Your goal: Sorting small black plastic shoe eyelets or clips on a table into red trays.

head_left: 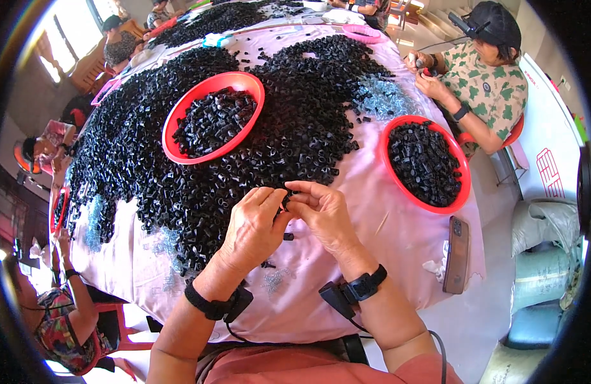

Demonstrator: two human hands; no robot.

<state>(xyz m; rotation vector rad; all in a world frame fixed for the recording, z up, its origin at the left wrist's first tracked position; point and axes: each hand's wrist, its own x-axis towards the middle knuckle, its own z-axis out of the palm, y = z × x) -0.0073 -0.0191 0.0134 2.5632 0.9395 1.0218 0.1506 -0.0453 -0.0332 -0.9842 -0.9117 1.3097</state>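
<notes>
Close together over the near edge of the black heap, my left hand (254, 221) and my right hand (322, 216) pinch one small black plastic part (286, 200) between their fingertips. Fingers cover most of it, so its exact kind does not show. Just below, a loose black piece lies on the pink cloth. Beyond my hands spreads a large pile of small black plastic parts (295, 128), many of them ring-shaped or tubular. A red basin (260, 105) filled with black parts rests on the pile. Another red basin (462, 185), also filled, stands to the right.
Small clear bits (385, 96) lie beside the pile. A phone in a brown case (457, 256) and a thin wooden stick (382, 223) lie on the pink tablecloth (398, 269). A person in a cap (490, 89) works at the right; others sit around the table. Sacks (542, 275) stand at right.
</notes>
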